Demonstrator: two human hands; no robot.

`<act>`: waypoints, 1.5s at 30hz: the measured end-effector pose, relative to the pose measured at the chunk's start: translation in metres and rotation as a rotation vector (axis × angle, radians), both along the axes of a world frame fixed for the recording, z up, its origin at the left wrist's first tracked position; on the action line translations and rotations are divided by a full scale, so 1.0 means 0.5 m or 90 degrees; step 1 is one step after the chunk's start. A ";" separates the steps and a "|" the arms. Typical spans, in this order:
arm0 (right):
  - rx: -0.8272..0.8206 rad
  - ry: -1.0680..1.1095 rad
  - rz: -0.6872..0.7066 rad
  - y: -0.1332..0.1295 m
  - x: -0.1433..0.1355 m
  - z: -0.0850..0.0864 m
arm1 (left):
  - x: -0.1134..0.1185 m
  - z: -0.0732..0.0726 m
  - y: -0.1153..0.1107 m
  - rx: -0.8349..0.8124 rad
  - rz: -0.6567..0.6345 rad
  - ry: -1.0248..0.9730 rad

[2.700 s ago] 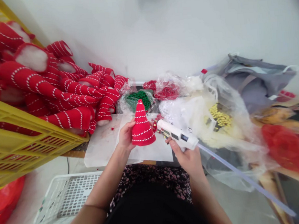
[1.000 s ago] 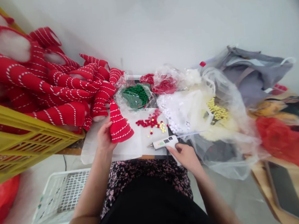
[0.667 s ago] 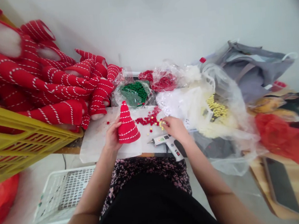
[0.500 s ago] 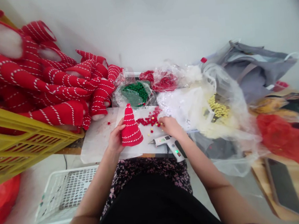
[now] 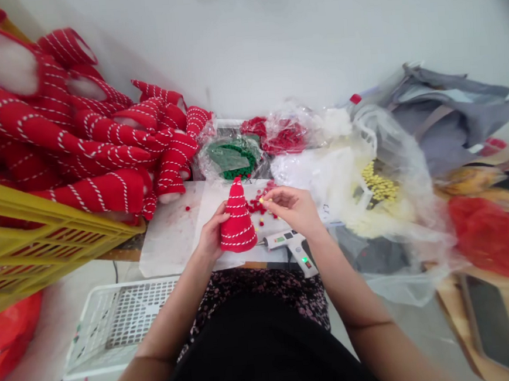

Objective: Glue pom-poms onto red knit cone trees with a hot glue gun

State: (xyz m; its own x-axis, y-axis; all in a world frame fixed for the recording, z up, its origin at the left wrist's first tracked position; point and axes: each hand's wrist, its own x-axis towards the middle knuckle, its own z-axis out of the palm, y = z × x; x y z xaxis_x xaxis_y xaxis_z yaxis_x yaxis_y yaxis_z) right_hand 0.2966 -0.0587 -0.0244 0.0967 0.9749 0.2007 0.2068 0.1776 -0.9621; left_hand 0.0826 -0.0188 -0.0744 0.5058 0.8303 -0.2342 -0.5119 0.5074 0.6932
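Left hand [image 5: 213,236] grasps a red cone [image 5: 238,224], point up, mid-bench; right hand [image 5: 298,210] pinches a yellow ball [image 5: 261,200] in its fingertips. Step in hand looks like picking up single balls; next move likely calls for a steady pinch. Yellow crate [image 5: 55,235] at left, then white paper [image 5: 174,244], glue gun [image 5: 296,246], clear plastic bag [image 5: 426,241]; pale wall [image 5: 270,48] behind.
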 end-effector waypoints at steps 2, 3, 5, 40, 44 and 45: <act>0.046 -0.028 0.027 -0.005 -0.027 0.024 | 0.007 0.007 -0.006 0.016 -0.002 0.008; 0.072 -0.048 0.038 -0.006 -0.037 0.032 | 0.010 0.011 -0.009 0.025 -0.003 0.012; 0.121 -0.102 0.051 -0.006 -0.050 0.041 | 0.015 0.020 -0.013 0.043 -0.001 0.017; 0.217 -0.170 -0.024 -0.021 -0.045 0.043 | 0.027 0.027 -0.022 -0.016 -0.004 -0.031; 0.200 -0.082 -0.039 -0.041 -0.027 0.036 | 0.017 0.019 -0.016 -0.066 -0.024 -0.062; 0.188 -0.067 -0.026 -0.047 -0.024 0.033 | 0.016 0.018 -0.015 -0.077 -0.031 -0.067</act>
State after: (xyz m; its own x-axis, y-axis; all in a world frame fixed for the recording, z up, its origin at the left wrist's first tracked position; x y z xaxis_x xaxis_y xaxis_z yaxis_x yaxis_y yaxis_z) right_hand 0.2845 -0.0823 -0.0081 0.0986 0.8687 0.4854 0.3158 0.4352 -0.8431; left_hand 0.0907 -0.0264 -0.0655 0.5722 0.7728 -0.2745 -0.5505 0.6100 0.5699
